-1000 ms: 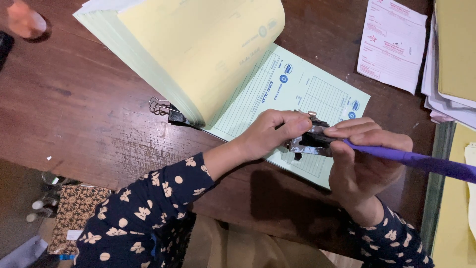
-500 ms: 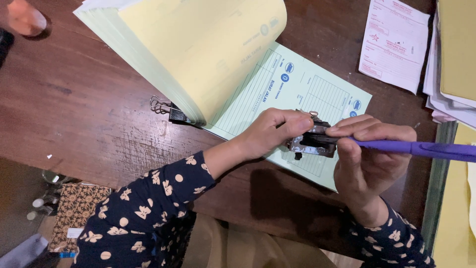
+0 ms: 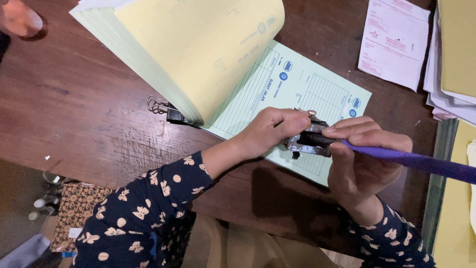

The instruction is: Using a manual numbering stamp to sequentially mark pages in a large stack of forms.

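My left hand (image 3: pixel 270 130) grips a small metal and black stamping device (image 3: pixel 310 139) that rests on the pale green printed form (image 3: pixel 297 87) of a thick pad. My right hand (image 3: pixel 364 156) holds a purple pen (image 3: pixel 421 163) whose tip meets the device, with the fingers also touching its right side. The pad's yellow and green sheets (image 3: pixel 198 44) are folded back and up to the left. A black binder clip (image 3: pixel 166 110) clamps the pad's near left edge.
The pad lies on a dark wooden table (image 3: pixel 74 109). A pink-and-white slip (image 3: pixel 394 42) sits at the upper right, beside a stack of white and yellow papers (image 3: pixel 453 54). Another person's hand (image 3: pixel 20 17) shows at the top left corner.
The pen has tilted lower and nearer to level, its far end dropping towards the right edge. Both hands stay on the device.
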